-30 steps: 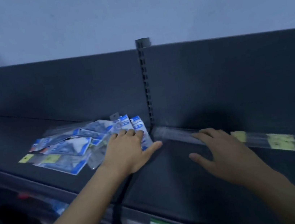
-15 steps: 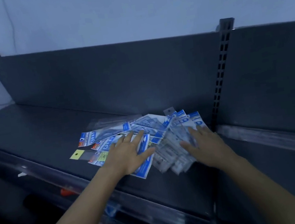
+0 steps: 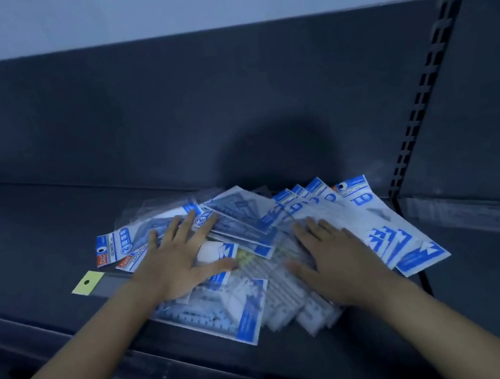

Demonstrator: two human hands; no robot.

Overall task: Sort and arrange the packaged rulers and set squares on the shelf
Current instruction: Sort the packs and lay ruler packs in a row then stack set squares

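Head view: left hand [image 3: 175,264], right hand [image 3: 339,260], fingers spread, press 9 and 3 o'clock sides of blue-and-white plastic packet heap [image 3: 375,220] on dark grey metal shelf [image 3: 38,225]. Best: gather inward gently, packets likely slippery.

A loose pile of flat plastic packs [image 3: 248,231] lies on the dark shelf [image 3: 40,238], close to its back wall. On the right, several blue-and-white carded packs [image 3: 385,221] are fanned out and overlapping, headers toward the back. At the front a set-square pack [image 3: 224,316] lies flat, one corner near the shelf's edge, touching a few clear ruler sleeves [image 3: 293,299]. On the left, two packs with orange corners [image 3: 112,250] poke out sideways. A long ruler pack [image 3: 95,283] with a yellow header sticks out leftmost, partly buried.
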